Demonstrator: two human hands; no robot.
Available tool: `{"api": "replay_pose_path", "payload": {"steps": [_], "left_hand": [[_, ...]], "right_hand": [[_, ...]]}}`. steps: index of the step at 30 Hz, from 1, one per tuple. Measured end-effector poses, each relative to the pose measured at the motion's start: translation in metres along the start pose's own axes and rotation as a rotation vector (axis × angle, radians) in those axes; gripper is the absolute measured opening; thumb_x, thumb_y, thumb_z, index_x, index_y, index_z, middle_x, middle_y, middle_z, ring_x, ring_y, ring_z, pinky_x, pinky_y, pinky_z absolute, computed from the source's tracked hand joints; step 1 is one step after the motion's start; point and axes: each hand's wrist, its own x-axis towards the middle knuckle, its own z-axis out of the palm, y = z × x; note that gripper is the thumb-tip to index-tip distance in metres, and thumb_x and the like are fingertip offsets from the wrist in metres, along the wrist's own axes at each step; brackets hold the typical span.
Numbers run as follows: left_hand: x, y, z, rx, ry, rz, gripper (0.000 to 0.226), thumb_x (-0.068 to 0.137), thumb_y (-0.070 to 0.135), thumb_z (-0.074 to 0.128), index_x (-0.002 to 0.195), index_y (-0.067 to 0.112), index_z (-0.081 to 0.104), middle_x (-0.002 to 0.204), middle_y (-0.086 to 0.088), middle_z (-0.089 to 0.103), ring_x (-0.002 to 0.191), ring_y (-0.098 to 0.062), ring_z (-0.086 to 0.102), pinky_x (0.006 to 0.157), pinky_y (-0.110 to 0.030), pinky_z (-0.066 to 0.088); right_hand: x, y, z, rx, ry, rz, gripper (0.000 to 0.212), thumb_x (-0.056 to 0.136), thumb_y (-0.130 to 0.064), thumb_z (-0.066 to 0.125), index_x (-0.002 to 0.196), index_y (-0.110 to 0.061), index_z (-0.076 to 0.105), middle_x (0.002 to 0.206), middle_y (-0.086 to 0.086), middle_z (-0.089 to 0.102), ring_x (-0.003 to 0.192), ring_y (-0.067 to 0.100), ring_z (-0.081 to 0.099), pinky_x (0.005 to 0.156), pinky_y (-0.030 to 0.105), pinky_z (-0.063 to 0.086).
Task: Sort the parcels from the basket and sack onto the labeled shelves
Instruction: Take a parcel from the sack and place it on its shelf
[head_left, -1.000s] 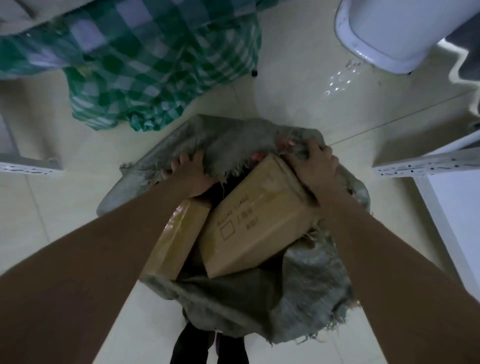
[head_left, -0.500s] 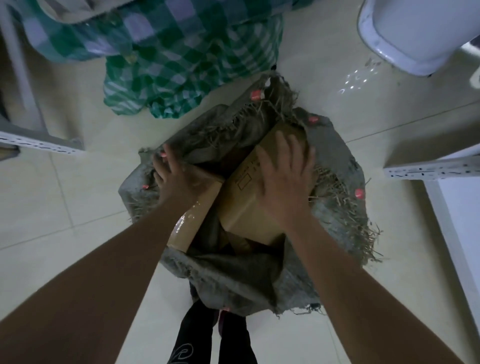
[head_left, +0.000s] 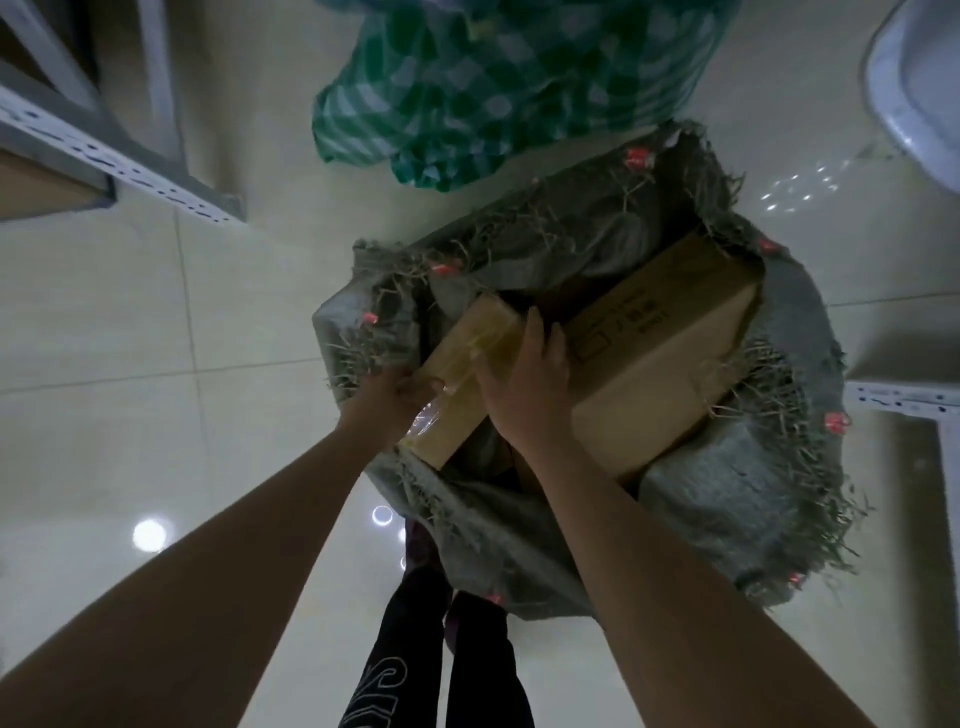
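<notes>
The grey woven sack (head_left: 727, 493) stands open on the tiled floor (head_left: 156, 441), its frayed mouth folded back, and serves as the landmark here. Inside its mouth lie two parcels: a narrow taped box (head_left: 467, 358) toward the sack's left rim, and a large cardboard box (head_left: 660, 358) filling the right side, printed face up. Both hands are on the narrow one. The left hand (head_left: 395, 400) curls around its near end at the sack's left rim, fingers closed on the edge. The right hand (head_left: 524, 384) lies over the box's right long edge, fingers bent down into the gap between the two boxes; how far they reach under cannot be told.

The step in hand appears to be drawing the narrow box out of the sack. To do it well, the person would best lift it along its own length, up and toward the sack's near rim, so it slides clear of the large box rather than wedging against it. The glossy tape looks slippery, so a firm grip at both ends seems wise. The loose fringe at the sack's mouth could snag a corner; keeping the box above the rim before moving sideways should avoid that.

Beyond the sack's far rim lies a green checked bag (head_left: 493, 88), and metal shelves (head_left: 119, 161) stand off to the sack's left, with another rack edge (head_left: 904, 400) to its right. No shelf labels can be read from here.
</notes>
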Motion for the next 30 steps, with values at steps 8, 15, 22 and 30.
{"api": "replay_pose_path", "payload": {"steps": [8, 15, 22, 30], "left_hand": [[-0.011, -0.015, 0.010, -0.114, -0.100, -0.002, 0.051, 0.097, 0.046, 0.047, 0.139, 0.018, 0.048, 0.128, -0.008, 0.057, 0.111, -0.022, 0.056, 0.088, -0.028, 0.043], [-0.030, -0.018, -0.012, -0.206, 0.017, 0.024, 0.031, 0.102, 0.035, 0.039, 0.115, 0.017, 0.061, 0.103, -0.002, 0.060, 0.096, -0.020, 0.056, 0.077, -0.028, 0.040], [-0.073, 0.006, -0.041, -0.428, -0.317, 0.107, 0.057, 0.081, 0.074, 0.045, 0.112, 0.032, 0.068, 0.118, 0.005, 0.068, 0.113, -0.017, 0.061, 0.105, -0.041, 0.041], [-0.132, 0.059, -0.057, -0.499, -0.644, -0.045, 0.051, 0.078, 0.062, 0.063, 0.110, 0.023, 0.064, 0.109, -0.003, 0.072, 0.104, -0.023, 0.068, 0.093, -0.036, 0.053]], "right_hand": [[0.021, -0.036, 0.029, 0.386, 0.005, 0.490, 0.129, 0.073, -0.051, 0.079, 0.150, -0.035, -0.023, 0.149, 0.015, 0.016, 0.124, 0.038, 0.043, 0.099, 0.049, 0.046], [0.000, -0.028, 0.001, 0.461, 0.002, 0.479, 0.131, 0.074, -0.041, 0.080, 0.148, -0.035, -0.028, 0.153, 0.015, 0.015, 0.129, 0.036, 0.039, 0.093, 0.042, 0.042], [-0.075, 0.018, -0.078, 0.857, -0.134, 0.412, 0.131, 0.059, -0.048, 0.088, 0.155, -0.036, 0.001, 0.143, -0.008, 0.045, 0.124, 0.018, 0.052, 0.101, 0.041, 0.048], [-0.105, 0.033, -0.129, 1.025, -0.442, 0.277, 0.133, 0.043, -0.044, 0.096, 0.153, -0.036, 0.020, 0.138, 0.008, 0.056, 0.123, 0.032, 0.057, 0.092, 0.050, 0.054]]}}
